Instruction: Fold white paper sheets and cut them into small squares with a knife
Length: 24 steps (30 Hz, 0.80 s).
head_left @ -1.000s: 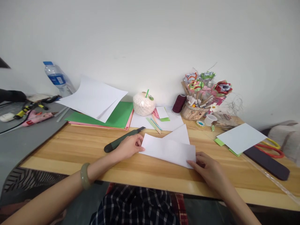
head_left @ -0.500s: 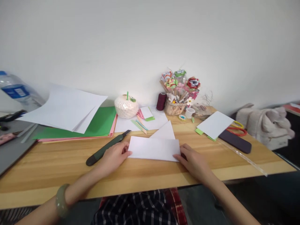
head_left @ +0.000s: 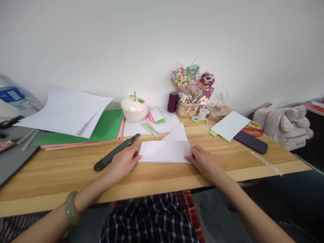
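Note:
A folded white paper (head_left: 165,152) lies flat near the front of the wooden table. My left hand (head_left: 126,160) pinches its left end between thumb and fingers, and my right hand (head_left: 202,160) pinches its right end. Behind the folded paper, a white paper triangle (head_left: 178,133) sticks out. A dark green utility knife (head_left: 115,153) rests just beyond my left hand, its tip pointing away to the right.
Green and pink sheets (head_left: 108,126) lie at the left under large white sheets (head_left: 68,109). Farther back stand a wrapped coconut (head_left: 134,109), a thread spool (head_left: 172,102) and a flower basket (head_left: 187,108). A dark phone (head_left: 251,143) lies right, beside white cards (head_left: 231,126).
The whole view has shifted slightly, so the table and its things sit higher in the picture. Both hands still grip the folded paper's ends, which looks a little narrower from front to back.

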Tool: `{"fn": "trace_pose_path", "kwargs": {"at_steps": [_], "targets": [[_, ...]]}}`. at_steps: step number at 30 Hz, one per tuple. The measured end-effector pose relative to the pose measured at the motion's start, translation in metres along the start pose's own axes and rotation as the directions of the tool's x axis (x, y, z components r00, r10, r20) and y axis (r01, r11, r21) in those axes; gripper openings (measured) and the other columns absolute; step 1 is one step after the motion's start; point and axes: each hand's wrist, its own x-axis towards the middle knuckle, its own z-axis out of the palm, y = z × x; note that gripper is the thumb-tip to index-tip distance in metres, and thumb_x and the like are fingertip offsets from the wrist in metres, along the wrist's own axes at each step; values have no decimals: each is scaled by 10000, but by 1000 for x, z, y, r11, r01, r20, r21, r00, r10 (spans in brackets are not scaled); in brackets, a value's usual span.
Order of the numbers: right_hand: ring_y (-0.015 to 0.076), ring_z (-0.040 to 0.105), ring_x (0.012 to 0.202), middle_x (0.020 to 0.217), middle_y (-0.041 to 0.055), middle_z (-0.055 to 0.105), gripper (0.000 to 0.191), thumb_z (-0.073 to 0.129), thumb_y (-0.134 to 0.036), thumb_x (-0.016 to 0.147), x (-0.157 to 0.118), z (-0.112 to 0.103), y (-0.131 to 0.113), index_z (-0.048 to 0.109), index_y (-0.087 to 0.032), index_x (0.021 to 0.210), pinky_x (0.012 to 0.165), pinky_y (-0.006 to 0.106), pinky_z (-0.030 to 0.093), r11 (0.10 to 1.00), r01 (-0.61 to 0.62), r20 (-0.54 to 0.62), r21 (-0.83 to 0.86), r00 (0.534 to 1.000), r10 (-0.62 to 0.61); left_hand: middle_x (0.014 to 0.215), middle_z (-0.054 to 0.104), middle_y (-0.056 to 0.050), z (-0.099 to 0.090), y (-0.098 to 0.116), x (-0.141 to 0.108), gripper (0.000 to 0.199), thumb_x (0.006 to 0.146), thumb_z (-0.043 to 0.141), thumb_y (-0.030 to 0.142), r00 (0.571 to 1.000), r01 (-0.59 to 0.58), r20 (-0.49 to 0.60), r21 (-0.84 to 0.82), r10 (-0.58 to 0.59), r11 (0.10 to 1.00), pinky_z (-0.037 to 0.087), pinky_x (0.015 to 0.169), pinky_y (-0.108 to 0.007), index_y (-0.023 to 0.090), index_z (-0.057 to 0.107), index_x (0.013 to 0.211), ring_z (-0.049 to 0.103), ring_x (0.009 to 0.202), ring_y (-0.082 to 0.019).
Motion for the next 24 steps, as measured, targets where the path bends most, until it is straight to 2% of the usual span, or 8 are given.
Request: {"fn": "trace_pose_path", "kwargs": {"at_steps": [6, 11, 14, 18, 20, 22, 24], "targets": [[190, 563, 801, 936, 67, 545, 231, 350, -360, 931, -3, 10, 3, 476, -180, 859, 587, 285, 351, 997, 35, -29, -64, 999, -37, 909, 594, -35, 0, 2, -2, 73, 863, 444, 260, 998, -43, -36, 73, 45, 996, 394, 682, -305, 207, 475, 824, 579, 866, -226], [195, 566, 782, 928, 66, 539, 244, 332, -374, 933, -1, 14, 5, 462, -186, 847, 566, 293, 350, 994, 60, -48, -95, 997, -65, 873, 575, -13, 2, -2, -1, 83, 855, 483, 263, 995, -83, -60, 43, 85, 996, 415, 673, -303, 211, 454, 797, 571, 862, -212], [199, 566, 780, 931, 67, 534, 251, 321, -383, 934, 0, 15, 6, 452, -189, 841, 554, 294, 348, 991, 75, -53, -115, 995, -81, 946, 536, -12, 5, -4, -3, 96, 849, 506, 274, 990, -95, -107, 12, 96, 995, 441, 661, -310, 209, 438, 867, 577, 828, -194], [194, 568, 766, 921, 64, 534, 257, 315, -384, 935, 1, 14, 6, 450, -189, 836, 542, 293, 348, 987, 87, -51, -135, 994, -95, 1147, 425, -78, 8, -4, -5, 386, 814, 554, 256, 980, -54, -194, 5, 54, 999, 474, 633, -332, 197, 366, 1146, 585, 838, -204], [188, 569, 768, 921, 63, 537, 256, 313, -379, 936, 1, 13, 5, 454, -188, 841, 549, 290, 353, 985, 95, -46, -143, 994, -103, 1192, 396, -89, 7, -5, -4, 449, 815, 543, 222, 976, -110, -187, 1, 109, 994, 480, 645, -336, 214, 345, 1219, 576, 894, -218], [189, 570, 768, 923, 66, 539, 254, 313, -374, 936, 1, 12, 5, 459, -186, 848, 549, 290, 354, 984, 94, -44, -153, 994, -102, 1196, 414, -71, 6, -8, -1, 379, 835, 501, 195, 966, -213, -161, -53, 202, 976, 476, 703, -335, 234, 401, 1199, 556, 952, -214], [192, 572, 765, 921, 68, 540, 252, 321, -373, 934, 1, 13, 4, 460, -182, 849, 536, 289, 348, 982, 89, -43, -164, 994, -97, 1157, 461, -54, 6, -12, 2, 289, 848, 469, 188, 955, -266, -181, -169, 236, 949, 454, 785, -333, 225, 465, 1135, 548, 952, -190]]}}
